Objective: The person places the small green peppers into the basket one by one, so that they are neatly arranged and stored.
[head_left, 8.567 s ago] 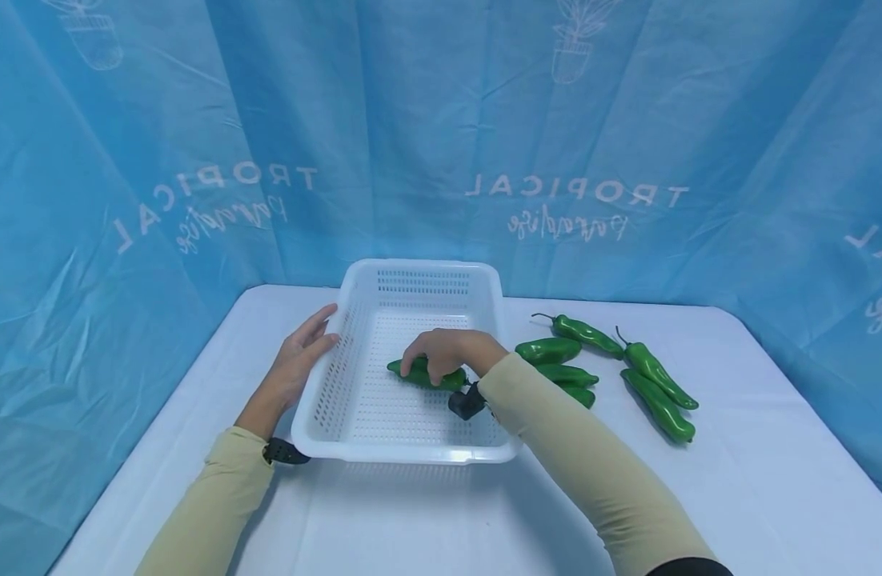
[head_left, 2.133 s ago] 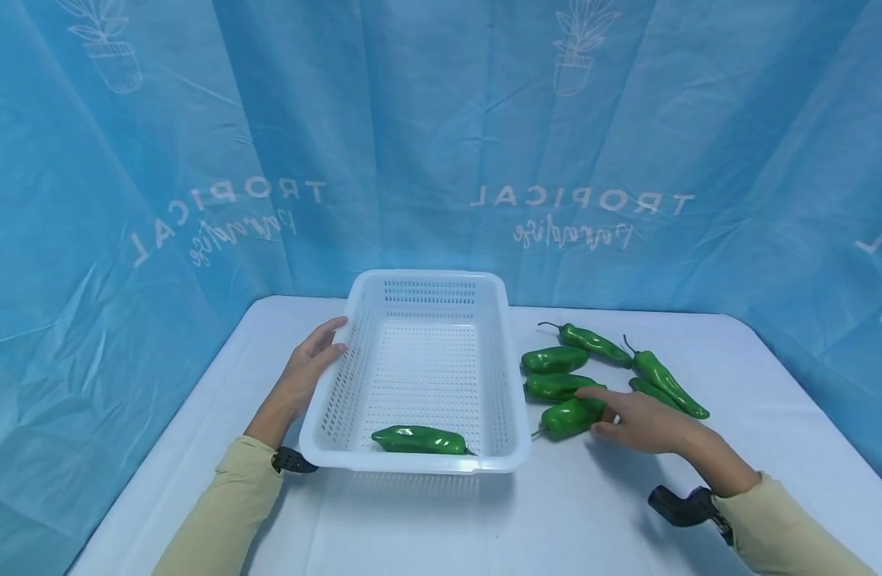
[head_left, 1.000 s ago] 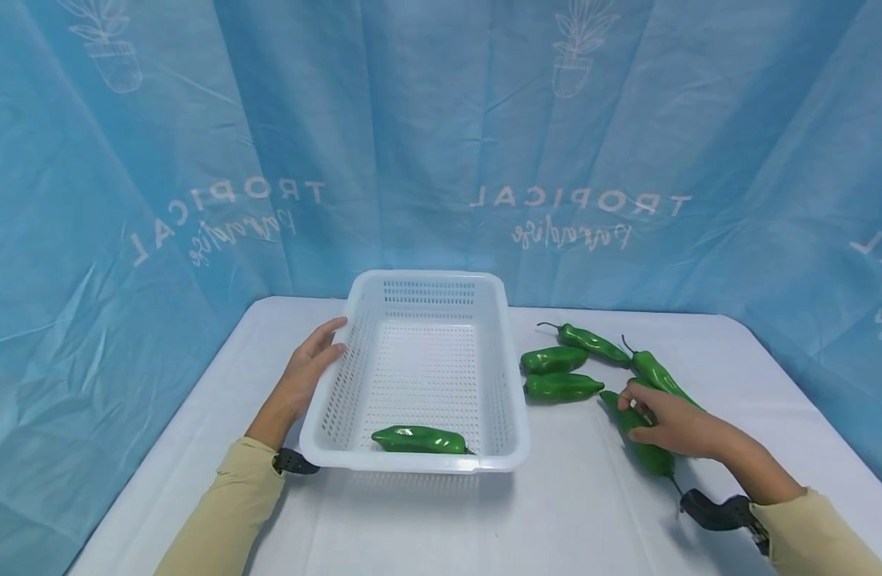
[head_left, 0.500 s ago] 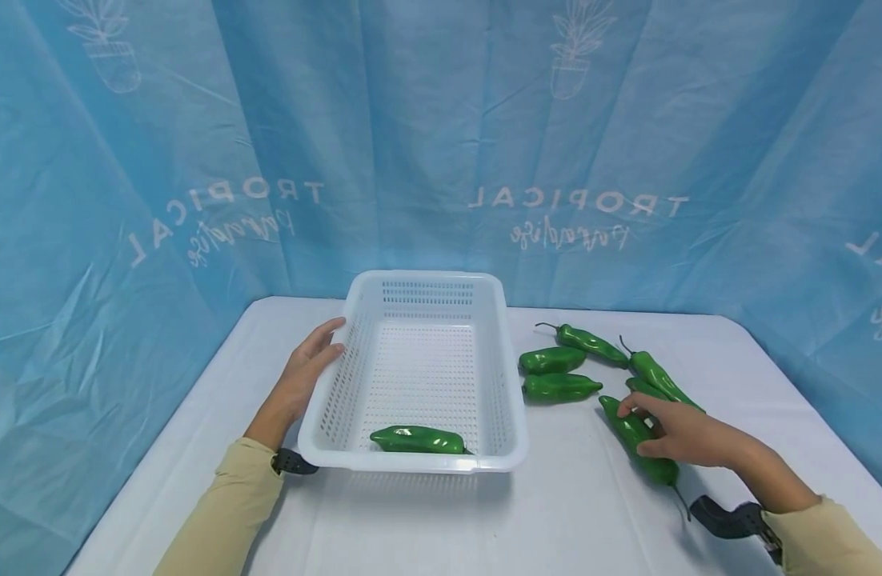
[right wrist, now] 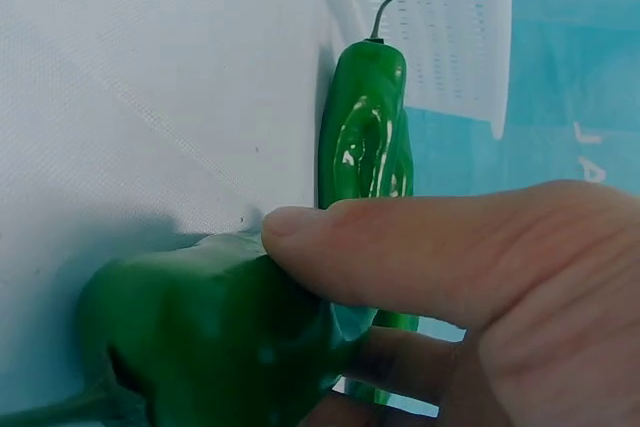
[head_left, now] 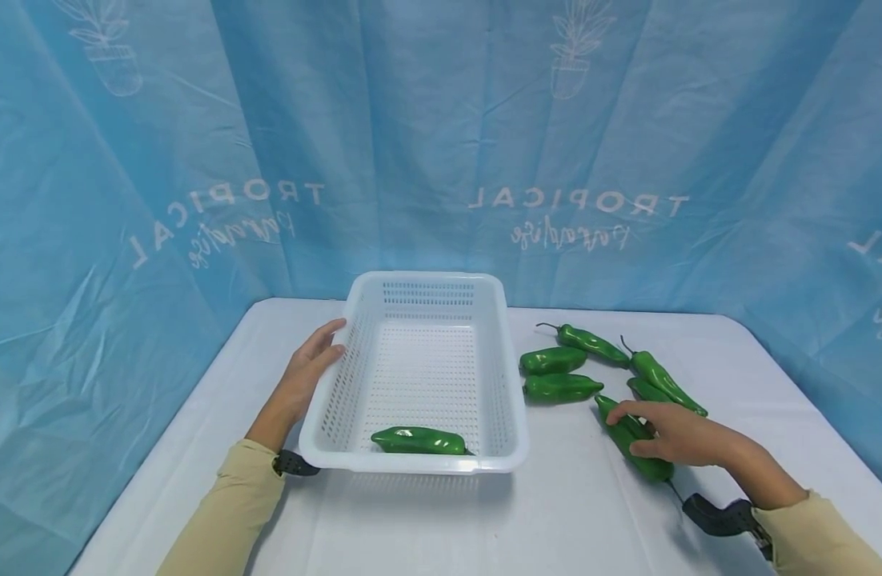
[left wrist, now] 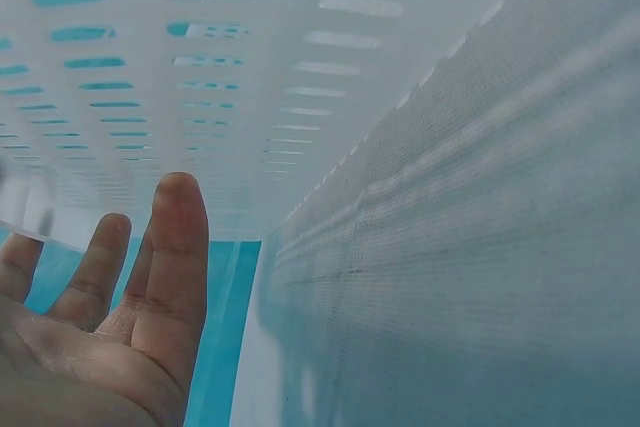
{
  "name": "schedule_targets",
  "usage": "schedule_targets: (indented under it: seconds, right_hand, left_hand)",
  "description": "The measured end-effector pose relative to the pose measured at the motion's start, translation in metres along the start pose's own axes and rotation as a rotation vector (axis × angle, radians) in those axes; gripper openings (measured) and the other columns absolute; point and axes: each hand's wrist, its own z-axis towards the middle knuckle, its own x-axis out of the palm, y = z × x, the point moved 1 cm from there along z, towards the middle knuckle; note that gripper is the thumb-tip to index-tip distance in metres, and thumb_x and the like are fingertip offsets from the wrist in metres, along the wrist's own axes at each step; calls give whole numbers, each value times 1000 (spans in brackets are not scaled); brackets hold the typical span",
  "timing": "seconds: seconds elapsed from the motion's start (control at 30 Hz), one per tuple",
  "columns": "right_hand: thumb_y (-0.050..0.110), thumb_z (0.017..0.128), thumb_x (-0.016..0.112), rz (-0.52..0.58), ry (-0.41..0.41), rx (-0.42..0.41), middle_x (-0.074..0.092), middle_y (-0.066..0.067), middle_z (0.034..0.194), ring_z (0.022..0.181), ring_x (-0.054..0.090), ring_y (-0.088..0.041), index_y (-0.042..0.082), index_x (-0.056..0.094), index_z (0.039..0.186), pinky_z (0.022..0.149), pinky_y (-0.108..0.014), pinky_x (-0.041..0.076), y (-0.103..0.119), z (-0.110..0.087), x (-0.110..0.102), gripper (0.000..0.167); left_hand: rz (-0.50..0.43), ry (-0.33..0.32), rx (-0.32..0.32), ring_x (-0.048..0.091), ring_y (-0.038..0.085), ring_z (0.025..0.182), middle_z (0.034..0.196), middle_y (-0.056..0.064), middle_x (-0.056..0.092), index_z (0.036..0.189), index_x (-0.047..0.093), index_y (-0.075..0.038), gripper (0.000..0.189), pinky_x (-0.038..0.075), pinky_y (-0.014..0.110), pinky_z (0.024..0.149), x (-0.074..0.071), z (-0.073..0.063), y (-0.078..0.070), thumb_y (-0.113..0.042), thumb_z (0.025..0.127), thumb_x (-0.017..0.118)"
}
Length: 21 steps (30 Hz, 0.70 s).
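Note:
My right hand (head_left: 682, 433) grips a long green pepper (head_left: 650, 464) at the right of the table, its stem pointing toward the near edge. In the right wrist view the thumb (right wrist: 330, 242) lies over the top of this pepper (right wrist: 210, 327), with other fingers partly hidden behind it. My left hand (head_left: 302, 376) rests with extended fingers against the left wall of a white perforated basket (head_left: 414, 462). One green pepper (head_left: 421, 440) lies crosswise inside, along the basket's near wall.
Two green peppers, a rear one (head_left: 554, 360) and a front one (head_left: 562, 389), lie beside the basket's right wall. Behind them is a stemmed pepper (head_left: 592, 345); two more, one long (head_left: 667, 382), lie further right. A blue curtain (head_left: 426, 144) hangs behind the table.
My right hand left the basket, where a pepper now lies at the near wall. It took a pepper from beside the basket and moved it right. My left hand stayed at the basket.

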Motion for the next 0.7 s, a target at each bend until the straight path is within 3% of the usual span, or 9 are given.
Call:
schedule_targets:
  seconds: [0.2, 0.4, 0.7]
  right_hand:
    - [20, 88, 73, -22, -7, 0, 62, -11, 126, 90, 51, -6, 18, 60, 123, 68, -23, 44, 2, 4, 0, 37]
    - [18, 88, 72, -30, -21, 18, 62, -12, 128, 95, 52, -8, 17, 61, 123, 71, -24, 46, 2, 3, -3, 37]
    - [17, 88, 71, 13, -37, -37, 61, -11, 129, 98, 51, 0, 18, 61, 123, 72, -22, 47, -1, -5, 3, 36]
  left_hand:
    - [14, -22, -12, 42, 41, 141, 168, 2, 17, 156, 27, -28, 55, 54, 46, 99, -4, -4, 0, -33, 104, 46]
    - [17, -13, 5, 45, 43, 138, 167, 4, 21, 156, 27, -28, 55, 56, 47, 98, -3, -3, -1, -33, 105, 46]
    - [21, -4, -7, 45, 43, 139, 167, 3, 20, 156, 27, -28, 56, 55, 47, 99, 2, 0, -1, -33, 104, 46]
